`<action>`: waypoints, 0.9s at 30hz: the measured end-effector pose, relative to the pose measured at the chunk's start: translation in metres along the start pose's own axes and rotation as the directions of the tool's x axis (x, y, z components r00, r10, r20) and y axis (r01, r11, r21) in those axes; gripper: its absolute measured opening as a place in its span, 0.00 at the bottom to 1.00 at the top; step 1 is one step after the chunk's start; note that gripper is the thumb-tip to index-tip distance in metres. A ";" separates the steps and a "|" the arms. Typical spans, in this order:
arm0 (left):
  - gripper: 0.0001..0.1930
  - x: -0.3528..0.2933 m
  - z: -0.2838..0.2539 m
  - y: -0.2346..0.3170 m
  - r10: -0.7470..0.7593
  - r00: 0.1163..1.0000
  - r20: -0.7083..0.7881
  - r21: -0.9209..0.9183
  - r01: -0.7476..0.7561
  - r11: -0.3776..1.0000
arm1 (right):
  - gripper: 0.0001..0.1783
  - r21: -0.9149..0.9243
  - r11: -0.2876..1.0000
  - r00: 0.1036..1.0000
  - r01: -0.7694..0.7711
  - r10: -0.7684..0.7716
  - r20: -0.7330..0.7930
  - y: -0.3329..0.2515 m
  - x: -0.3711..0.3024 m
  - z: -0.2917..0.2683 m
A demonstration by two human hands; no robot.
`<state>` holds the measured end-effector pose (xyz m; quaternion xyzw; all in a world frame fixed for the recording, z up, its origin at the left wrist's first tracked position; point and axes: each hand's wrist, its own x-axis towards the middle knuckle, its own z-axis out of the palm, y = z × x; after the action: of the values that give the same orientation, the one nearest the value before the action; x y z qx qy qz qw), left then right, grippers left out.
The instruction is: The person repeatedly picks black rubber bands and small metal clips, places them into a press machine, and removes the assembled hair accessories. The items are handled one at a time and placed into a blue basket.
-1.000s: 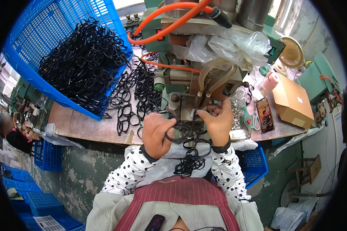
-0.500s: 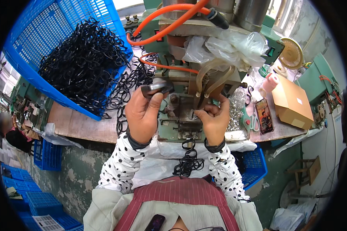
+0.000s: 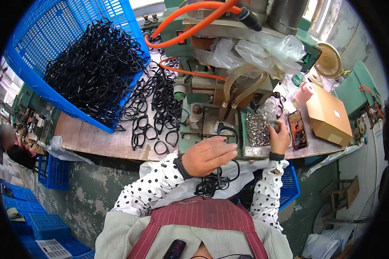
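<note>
My left hand (image 3: 209, 156) is in front of the press, palm down, with its fingers together and pointing right. A thin black loop (image 3: 236, 137) curves up from its fingertips over the metal die block (image 3: 212, 126), and more black cord hangs below the hand. The thumb is hidden under the fingers. My right hand (image 3: 279, 136) is at the right edge of a heap of small shiny metal parts (image 3: 256, 129), its thumb and fingertips drawn together. Whatever lies between them is too small to make out. Two clear tubes (image 3: 251, 90) come down behind the die block.
A blue crate (image 3: 58, 103) heaped with black loops (image 3: 95, 73) stands at left, with more loops (image 3: 160, 95) strewn beside it. A small green-topped container (image 3: 180, 91) stands by the press. Right are a phone (image 3: 297, 129), a cardboard box (image 3: 328, 113) and a pink spool (image 3: 306, 90). Orange hoses (image 3: 190, 75) cross the press.
My left hand has let go of a dark, shiny rounded object and moved down and right to the black loop. My right hand has left the die block for the metal parts.
</note>
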<state>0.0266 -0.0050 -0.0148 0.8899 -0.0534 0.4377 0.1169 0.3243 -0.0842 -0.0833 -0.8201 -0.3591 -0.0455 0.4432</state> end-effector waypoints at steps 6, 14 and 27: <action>0.23 -0.003 -0.001 0.000 -0.004 1.000 0.003 0.028 0.004 1.000 | 0.11 -0.394 0.891 0.966 0.227 -0.154 0.208 -0.017 -0.035 -0.001; 0.20 -0.006 0.004 0.006 -0.062 0.998 -0.028 0.035 0.063 0.997 | 0.04 0.185 0.981 0.998 0.059 -0.053 -0.038 0.012 -0.028 0.024; 0.14 -0.209 -0.074 -0.091 -0.727 0.123 -0.676 0.483 0.819 -0.310 | 0.08 0.073 0.992 0.984 0.107 -0.095 -0.151 -0.001 -0.038 0.023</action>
<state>-0.1398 0.1007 -0.1512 0.5893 0.7670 0.2476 -0.0568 0.2899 -0.0873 -0.1118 -0.7766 -0.3679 -0.1139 0.4985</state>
